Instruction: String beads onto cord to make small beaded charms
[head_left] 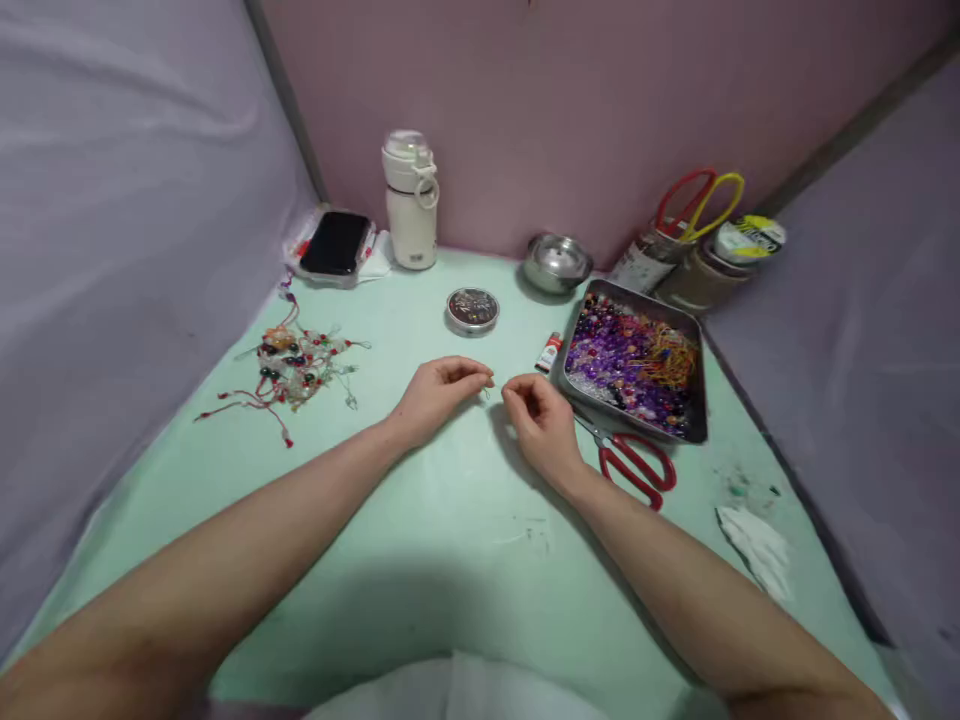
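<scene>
My left hand [442, 398] is closed in a pinch over the middle of the table. From its fingertips a small loop of thin cord [487, 393] sticks out. Just to the right, my right hand [543, 425] has thumb and fingertips pressed together; anything between them is too small to make out. A narrow gap separates the two hands. Close by my right hand lie scissors with red handles [637, 465] and a metal tray [703, 425] of purple, clear and red beads with orange cord. A round tin of small dark pieces [473, 308] stands beyond my hands.
At left lies a pile of beaded cords [296, 365], with a black phone [335, 243] on a plastic box behind. A white bottle [412, 215], a steel bowl [557, 264], a small red-and-white tube [550, 352], jars [705, 275] and a white cloth [757, 550] stand or lie around.
</scene>
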